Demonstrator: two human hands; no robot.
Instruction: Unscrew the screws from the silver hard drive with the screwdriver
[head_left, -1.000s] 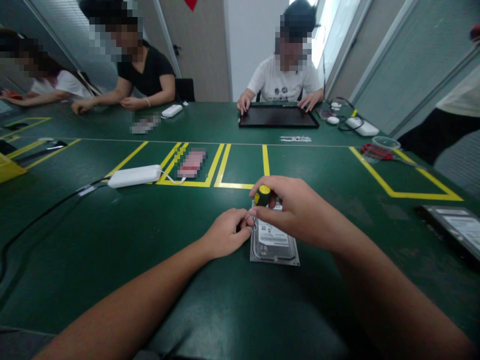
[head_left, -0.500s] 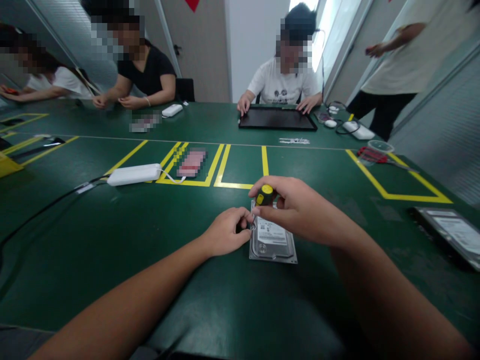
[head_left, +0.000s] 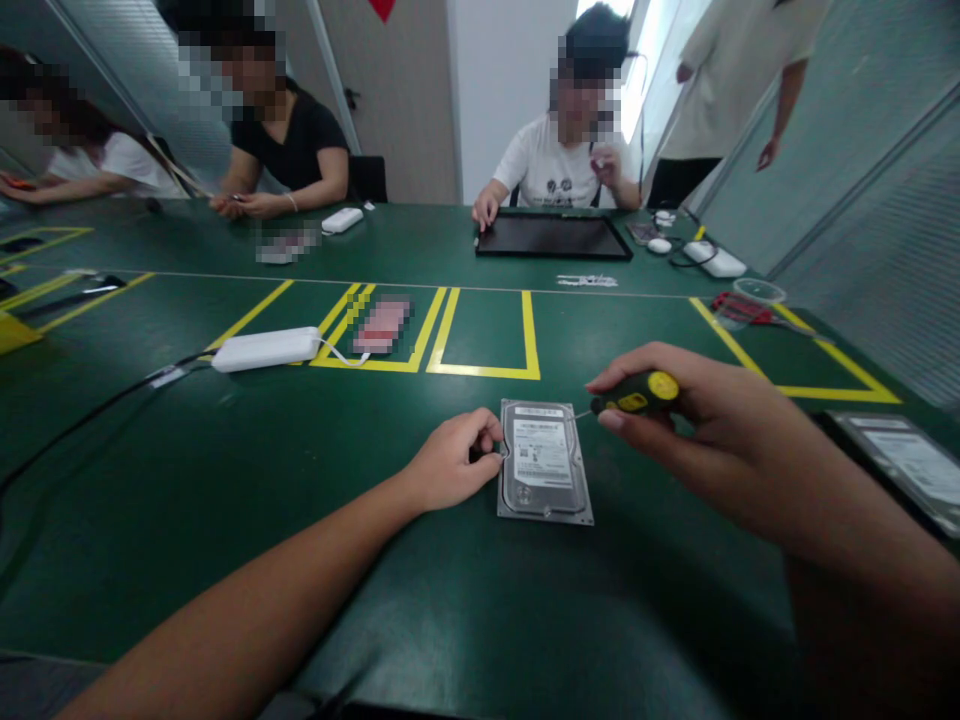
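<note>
A silver hard drive [head_left: 551, 495] with a white label lies flat on the green table in front of me. My left hand [head_left: 461, 455] is at its left edge, thumb and curled fingers closed against the side; whether a small part is also between the fingertips is hidden. In my right hand [head_left: 675, 410] is a screwdriver [head_left: 637, 393] with a black and yellow handle, tilted nearly level. Its thin shaft points left, the tip at the drive's upper right edge; I cannot tell if it touches.
A second hard drive [head_left: 900, 460] lies at the right. Yellow tape [head_left: 484, 374] marks boxes on the table. A white power strip [head_left: 266, 348] with a black cable sits left, a clear cup [head_left: 757, 292] at right. Across the table, a person [head_left: 559, 160] handles a black panel [head_left: 555, 237].
My right hand has moved right with the screwdriver, from the drive's left side to its right edge, uncovering the label. The left hand stays put. The standing person at right has turned and shifted.
</note>
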